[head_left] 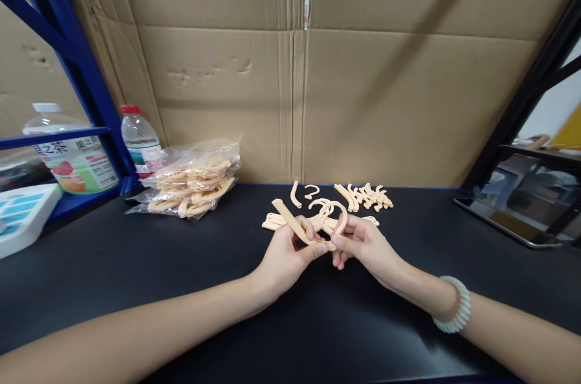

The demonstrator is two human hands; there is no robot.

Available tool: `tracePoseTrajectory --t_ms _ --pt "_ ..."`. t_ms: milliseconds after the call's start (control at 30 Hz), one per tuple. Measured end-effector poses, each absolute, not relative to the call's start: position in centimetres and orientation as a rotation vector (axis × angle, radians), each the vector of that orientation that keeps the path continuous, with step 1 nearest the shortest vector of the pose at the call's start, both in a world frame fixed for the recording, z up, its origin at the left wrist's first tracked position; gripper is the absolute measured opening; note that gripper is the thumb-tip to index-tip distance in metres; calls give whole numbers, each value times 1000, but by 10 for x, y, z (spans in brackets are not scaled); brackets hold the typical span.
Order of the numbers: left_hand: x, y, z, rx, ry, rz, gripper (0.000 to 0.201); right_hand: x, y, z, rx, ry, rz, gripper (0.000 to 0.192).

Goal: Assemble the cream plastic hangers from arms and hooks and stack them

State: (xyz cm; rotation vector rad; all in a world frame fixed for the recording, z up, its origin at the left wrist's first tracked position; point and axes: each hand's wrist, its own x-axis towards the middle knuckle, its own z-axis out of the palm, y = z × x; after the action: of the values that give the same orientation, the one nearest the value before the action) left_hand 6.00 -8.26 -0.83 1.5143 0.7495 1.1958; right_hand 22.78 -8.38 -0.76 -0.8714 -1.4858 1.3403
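Observation:
My left hand (290,251) is closed around a flat, straight beige plastic strip (289,219) that points up and to the left. My right hand (358,245) pinches a curved, hook-shaped beige plastic piece (338,207), whose arc rises above the fingers. Both pieces come together between my fingertips; whether they are joined there I cannot tell. Just behind my hands lies a pile of similar beige strips (272,222), partly hidden by them. Beyond that are a small beige hook (312,192) and a lone bent strip (295,195).
Several small beige parts (374,197) lie at the back of the black table (218,335). Clear bags of beige parts (195,181) and a red-capped bottle (140,142) stand at left. A dark tablet-like panel (503,224) lies right. A cardboard wall (227,87) closes the back.

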Motion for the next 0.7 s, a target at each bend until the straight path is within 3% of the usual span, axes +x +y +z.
tracePoseTrajectory --t_ms 267,533,600,700 --pt "60 -81 -9 1470 821 1275 31 229 -80 -5 -831 -1516 1224 33" --pt "62 -82 -8 1312 765 1134 33 234 -75 1 -873 -1563 1242 35" --pt "61 -82 -8 1265 791 1147 33 247 -65 5 -925 -1580 1142 37" --pt "61 -81 -7 1234 799 1148 32 271 -42 11 -1027 -1753 701 25"
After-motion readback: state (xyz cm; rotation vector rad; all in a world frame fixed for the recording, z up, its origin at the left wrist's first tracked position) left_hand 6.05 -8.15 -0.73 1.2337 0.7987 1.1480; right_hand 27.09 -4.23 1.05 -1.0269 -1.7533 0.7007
